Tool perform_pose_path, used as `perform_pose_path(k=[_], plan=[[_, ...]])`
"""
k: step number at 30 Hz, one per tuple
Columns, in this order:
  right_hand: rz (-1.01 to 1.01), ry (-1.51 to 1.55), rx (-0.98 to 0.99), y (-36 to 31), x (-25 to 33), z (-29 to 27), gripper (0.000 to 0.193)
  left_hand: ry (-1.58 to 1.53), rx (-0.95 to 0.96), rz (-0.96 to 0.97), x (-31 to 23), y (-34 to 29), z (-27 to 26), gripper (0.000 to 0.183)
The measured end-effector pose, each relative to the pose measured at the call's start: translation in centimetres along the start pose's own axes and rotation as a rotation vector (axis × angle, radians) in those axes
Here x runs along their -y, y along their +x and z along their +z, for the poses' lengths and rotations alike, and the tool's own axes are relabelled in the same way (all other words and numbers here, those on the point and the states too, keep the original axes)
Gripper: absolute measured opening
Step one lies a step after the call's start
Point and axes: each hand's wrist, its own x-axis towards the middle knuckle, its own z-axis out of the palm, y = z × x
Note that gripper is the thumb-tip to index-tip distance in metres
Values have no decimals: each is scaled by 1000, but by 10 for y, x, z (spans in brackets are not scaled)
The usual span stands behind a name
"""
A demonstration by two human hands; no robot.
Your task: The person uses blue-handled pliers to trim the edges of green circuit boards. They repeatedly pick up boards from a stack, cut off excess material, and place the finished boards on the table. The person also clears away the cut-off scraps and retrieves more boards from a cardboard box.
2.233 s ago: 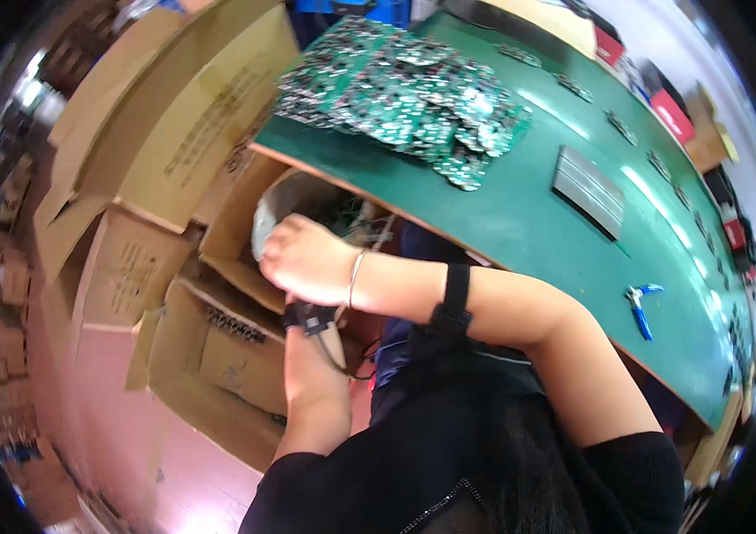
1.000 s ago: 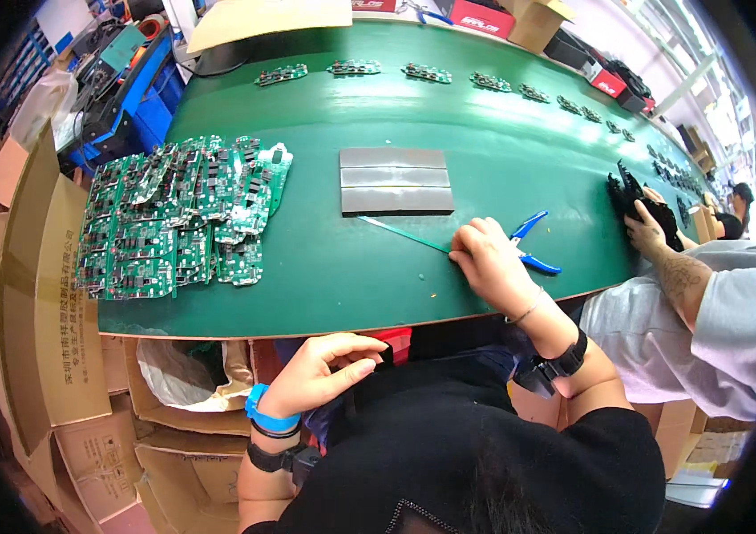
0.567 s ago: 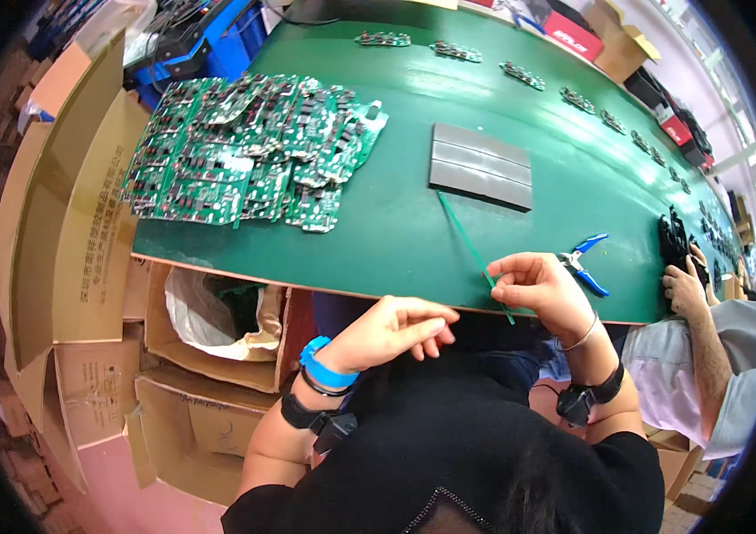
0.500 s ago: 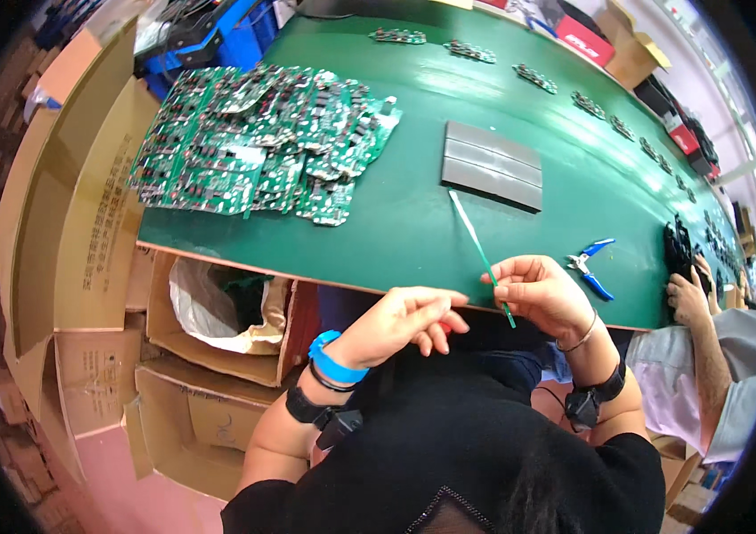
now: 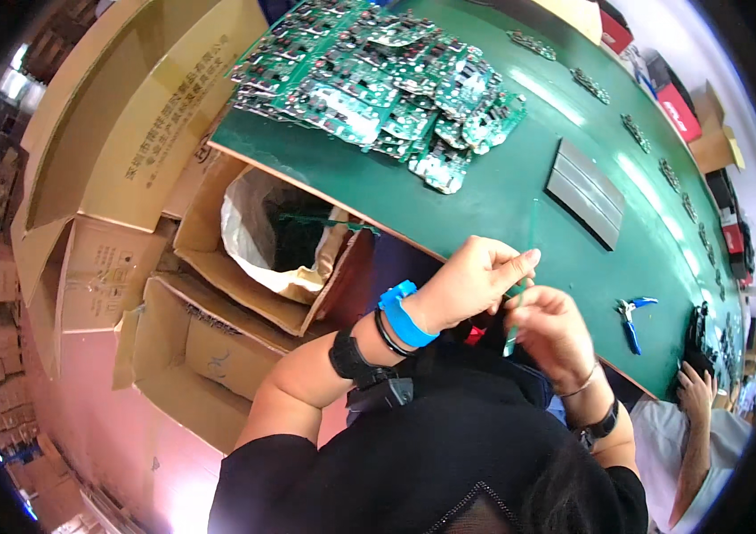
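A thin green strip (image 5: 510, 342), likely a circuit board edge, stands between my hands at the table's front edge. My left hand (image 5: 485, 276) has its thumb and fingers closed on the strip's middle. My right hand (image 5: 556, 331) pinches it just below, its fingers slightly blurred. The upper part of the strip is faint against the green tabletop. Beyond my hands lies a dark grey grooved block (image 5: 586, 191). Blue-handled cutting pliers (image 5: 633, 322) rest on the table to the right of my right hand.
Many green circuit boards (image 5: 369, 84) lie piled on the green table (image 5: 324, 160) at far left. A lined carton (image 5: 249, 222) holding green scraps and an open carton (image 5: 209, 351) stand below. Small board pieces (image 5: 636, 133) line the far side. A co-worker's hand (image 5: 696, 388) is at right.
My left hand, open and empty before, has reached the strip and closed on it beside my right hand. The strip has become more upright. The whole view has turned toward the left.
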Motion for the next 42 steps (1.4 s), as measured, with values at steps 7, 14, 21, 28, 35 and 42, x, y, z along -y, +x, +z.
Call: perform_pose_path(k=[7,14,21,28,35,42], plan=[[-370,-751,-157,8,26,-1,17,464,-17,64,-45,-52,-40,17],[-372,-891,-109,15,17,-29,11,471,-305,-417,-8,-134,-207,22],[-523,-1113,-99,18,14,-19,6,1220,-991,-437,-3,-109,-262,33],[-499,-1114,-115,24,14,-18,5,1680,-433,-89,65,-34,-202,49],[-592,-1191,-96,20,10,-22,5,1482,-898,-138,49,-31,-217,21],[-357,-1055,-87,38,20,-12,8,1838,-726,218,135,-7,-223,43]])
